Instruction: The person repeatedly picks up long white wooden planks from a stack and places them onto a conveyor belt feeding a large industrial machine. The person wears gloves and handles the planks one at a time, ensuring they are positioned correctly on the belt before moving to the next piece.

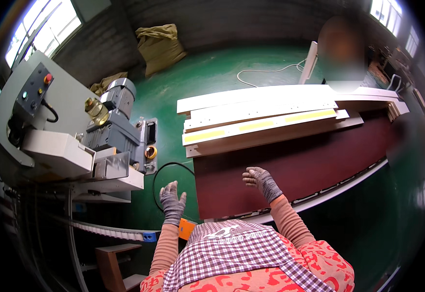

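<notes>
My left hand [173, 202], in a grey knitted glove, is held up with its fingers apart and nothing in it. It is nearest to a black cable loop [157, 181] on the floor beside the table. My right hand [262, 183], gloved the same way, is over the dark red tabletop [314, 165] with its fingers stretched out. Whether it touches the surface I cannot tell. Beyond it lie several long white boards [261, 114], stacked lengthwise along the far side of the table. Yellow strips [256, 126] run along the nearest board's top.
To the left stands a machine with a grey motor [120, 92], an oil cup [96, 111] and a control box [33, 92] with a red button. A sack [160, 48] leans on the back wall. A blurred person [341, 53] is at the table's far right.
</notes>
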Tool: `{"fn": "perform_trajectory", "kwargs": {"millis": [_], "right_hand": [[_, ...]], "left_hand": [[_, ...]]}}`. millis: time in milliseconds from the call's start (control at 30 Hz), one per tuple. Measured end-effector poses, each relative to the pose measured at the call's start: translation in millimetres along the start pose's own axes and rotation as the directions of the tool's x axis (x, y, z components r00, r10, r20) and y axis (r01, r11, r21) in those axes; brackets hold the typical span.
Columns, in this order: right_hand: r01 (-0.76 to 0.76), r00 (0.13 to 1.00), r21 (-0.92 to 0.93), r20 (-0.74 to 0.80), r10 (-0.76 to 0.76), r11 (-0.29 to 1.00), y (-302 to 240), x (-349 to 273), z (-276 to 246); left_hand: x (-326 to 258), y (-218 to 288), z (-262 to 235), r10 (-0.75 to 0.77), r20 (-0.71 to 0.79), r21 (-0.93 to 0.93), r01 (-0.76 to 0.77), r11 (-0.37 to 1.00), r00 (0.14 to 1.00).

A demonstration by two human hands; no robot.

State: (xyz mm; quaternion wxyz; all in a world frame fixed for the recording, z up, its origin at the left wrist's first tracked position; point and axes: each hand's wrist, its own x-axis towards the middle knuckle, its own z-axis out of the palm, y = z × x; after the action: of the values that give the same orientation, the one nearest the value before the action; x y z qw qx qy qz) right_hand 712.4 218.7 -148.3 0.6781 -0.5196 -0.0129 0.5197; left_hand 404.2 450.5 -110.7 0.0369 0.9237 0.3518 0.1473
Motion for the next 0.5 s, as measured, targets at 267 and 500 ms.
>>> {"fn": "perform_trajectory", "kwargs": {"millis": [267, 500], "right_hand": [[0.022, 0.97, 0.037, -0.244, -0.012, 0.999, -71, 59, 59], [0.032, 0.637, -0.995, -0.055, -0.769, 0.097, -102, 134, 36]], "left_hand": [[-146, -21, -30, -0.458, 0.018, -0.486, 0.408, 0.773, 0.889], [-171, -1, -59, -0.5, -0.084, -0.507, 0.395, 0.766, 0.862]]}}
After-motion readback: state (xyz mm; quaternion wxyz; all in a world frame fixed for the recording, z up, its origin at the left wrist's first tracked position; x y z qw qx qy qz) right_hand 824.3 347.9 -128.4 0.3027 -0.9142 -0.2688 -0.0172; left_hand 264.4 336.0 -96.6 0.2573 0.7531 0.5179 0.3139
